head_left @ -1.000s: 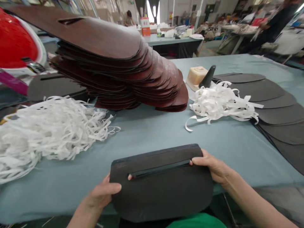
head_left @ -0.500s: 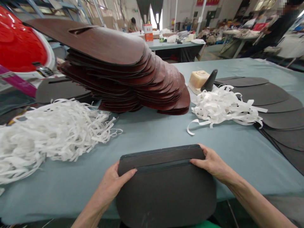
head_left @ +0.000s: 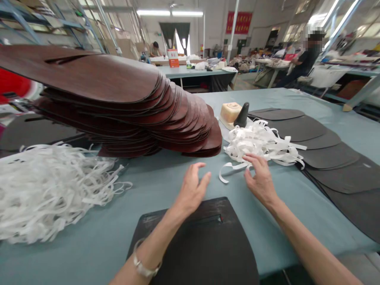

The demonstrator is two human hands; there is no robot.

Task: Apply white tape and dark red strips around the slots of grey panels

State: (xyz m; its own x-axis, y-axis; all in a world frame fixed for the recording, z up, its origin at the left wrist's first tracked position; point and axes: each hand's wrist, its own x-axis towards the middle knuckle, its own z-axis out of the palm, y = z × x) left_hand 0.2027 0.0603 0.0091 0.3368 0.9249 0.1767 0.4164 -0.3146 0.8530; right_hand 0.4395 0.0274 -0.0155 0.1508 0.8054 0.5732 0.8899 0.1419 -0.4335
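A dark grey flat panel (head_left: 219, 249) with rounded corners and a narrow slot lies at the table's near edge, partly covered by my left forearm. My left hand (head_left: 192, 188) hovers over its far edge, fingers apart and holding nothing. To the right, my right hand (head_left: 261, 180) reaches toward a small heap of white strips (head_left: 252, 136). Its thumb and fingers are spread, and its fingertips overlap the heap's near side; whether they touch a strip I cannot tell. A loose curled strip (head_left: 224, 178) trails out between the two hands.
Brown panels (head_left: 130, 79) form a tall leaning stack at left centre. A larger heap of white strips (head_left: 59, 190) spreads at the left. Dark grey panels (head_left: 329, 154) fan out on the right. A yellowish block (head_left: 230, 112) and a black cone-shaped piece (head_left: 242, 114) stand beyond the small heap.
Both hands have let go of the grey panel, which now lies flatter on the table. They have moved forward, the right one to the small strip heap. The view has tilted up.
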